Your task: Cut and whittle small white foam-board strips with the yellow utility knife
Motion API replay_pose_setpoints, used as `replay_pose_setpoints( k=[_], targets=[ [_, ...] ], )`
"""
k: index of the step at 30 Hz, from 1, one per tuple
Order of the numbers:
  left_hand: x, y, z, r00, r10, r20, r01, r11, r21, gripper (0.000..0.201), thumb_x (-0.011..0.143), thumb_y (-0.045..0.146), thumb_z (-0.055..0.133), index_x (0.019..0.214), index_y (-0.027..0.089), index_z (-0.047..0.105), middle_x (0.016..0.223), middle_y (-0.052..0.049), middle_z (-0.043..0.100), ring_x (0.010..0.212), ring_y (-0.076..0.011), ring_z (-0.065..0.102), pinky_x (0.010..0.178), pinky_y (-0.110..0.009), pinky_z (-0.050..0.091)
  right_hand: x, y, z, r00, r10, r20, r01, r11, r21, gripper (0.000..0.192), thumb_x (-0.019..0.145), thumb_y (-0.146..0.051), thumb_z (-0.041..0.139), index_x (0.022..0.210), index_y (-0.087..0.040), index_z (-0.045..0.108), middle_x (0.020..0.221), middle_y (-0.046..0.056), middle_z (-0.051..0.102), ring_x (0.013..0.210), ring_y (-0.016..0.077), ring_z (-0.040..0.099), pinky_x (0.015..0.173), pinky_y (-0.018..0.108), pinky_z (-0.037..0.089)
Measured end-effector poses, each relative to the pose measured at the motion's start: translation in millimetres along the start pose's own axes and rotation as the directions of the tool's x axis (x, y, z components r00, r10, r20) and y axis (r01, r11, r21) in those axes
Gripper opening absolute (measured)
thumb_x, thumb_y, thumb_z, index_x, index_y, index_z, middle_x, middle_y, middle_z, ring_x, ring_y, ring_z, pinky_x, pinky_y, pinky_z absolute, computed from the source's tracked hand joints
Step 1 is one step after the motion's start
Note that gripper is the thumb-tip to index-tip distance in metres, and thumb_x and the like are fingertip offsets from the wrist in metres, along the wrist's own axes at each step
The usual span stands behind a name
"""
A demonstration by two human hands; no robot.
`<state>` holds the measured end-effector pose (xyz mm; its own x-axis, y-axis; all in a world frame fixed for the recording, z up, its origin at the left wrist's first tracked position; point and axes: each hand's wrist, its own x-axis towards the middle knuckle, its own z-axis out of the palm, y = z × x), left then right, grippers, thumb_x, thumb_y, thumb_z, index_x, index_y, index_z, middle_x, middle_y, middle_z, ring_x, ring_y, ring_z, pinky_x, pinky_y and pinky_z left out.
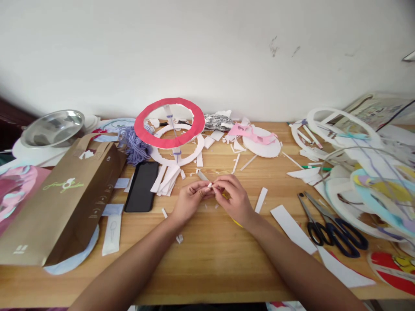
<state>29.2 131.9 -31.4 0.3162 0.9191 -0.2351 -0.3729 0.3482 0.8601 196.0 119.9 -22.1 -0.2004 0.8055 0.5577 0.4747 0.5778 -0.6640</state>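
My left hand (191, 198) and my right hand (234, 196) meet above the middle of the wooden table. Between their fingertips they pinch a small white scrap (210, 185), which looks like paper or foam board. Under my right hand lies a yellow object (237, 223), mostly covered, so its kind is unclear. A narrow grey strip (202, 175) shows just beyond the fingers. Farther back stands a red-topped ring (145, 134), joined by uprights to a white ring (198, 151) below it. White paper strips (167, 179) lie left of my hands.
A black phone (142, 186) and a brown paper bag (65, 203) are on the left, with purple yarn (134, 144) and a metal bowl (53, 128) behind. Two pairs of scissors (337, 224), white card pieces (293, 229) and stacked rings (343, 114) occupy the right.
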Motion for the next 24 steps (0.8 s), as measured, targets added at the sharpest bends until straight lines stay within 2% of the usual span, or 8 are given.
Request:
replay_pose_setpoints(
  k=[13,17,24],
  targets=[
    [3.9,1.9,-3.6,0.997,-0.076,0.007,0.076,0.987,-0.143,0.036,0.076,0.039,0.078,0.097,0.013,0.067,0.096,-0.012,0.077,0.088,-0.0237,0.075,0.09,-0.039,0.058,0.5,1.1,0.1,0.999,0.036,-0.013,-0.036,0.998,0.05,0.024,0.089,-0.009,0.056,0.106,-0.025,0.06,0.1,0.006,0.065,0.094,0.0203,0.061,0.082,0.038,0.055],
    [3.7,3.3,-0.4,0.997,-0.076,0.023,0.078,0.991,-0.112,0.037,0.074,0.039,0.08,0.096,0.013,0.067,0.097,-0.012,0.076,0.09,-0.0246,0.074,0.091,-0.04,0.058,1.0,1.5,0.0,1.0,0.03,0.009,-0.03,0.999,-0.023,0.032,0.09,-0.01,0.055,0.116,-0.027,0.059,0.104,0.007,0.065,0.097,0.0215,0.061,0.084,0.041,0.054],
    [1.7,4.1,0.6,0.999,-0.051,-0.004,0.051,0.997,-0.053,0.035,0.071,0.038,0.081,0.092,0.014,0.068,0.089,-0.006,0.077,0.085,-0.0205,0.074,0.088,-0.037,0.058,0.7,-0.8,0.2,1.0,0.003,-0.022,-0.004,0.998,-0.056,0.021,0.088,-0.014,0.063,0.105,-0.027,0.063,0.105,0.007,0.063,0.102,0.0224,0.06,0.089,0.043,0.053]
  ],
)
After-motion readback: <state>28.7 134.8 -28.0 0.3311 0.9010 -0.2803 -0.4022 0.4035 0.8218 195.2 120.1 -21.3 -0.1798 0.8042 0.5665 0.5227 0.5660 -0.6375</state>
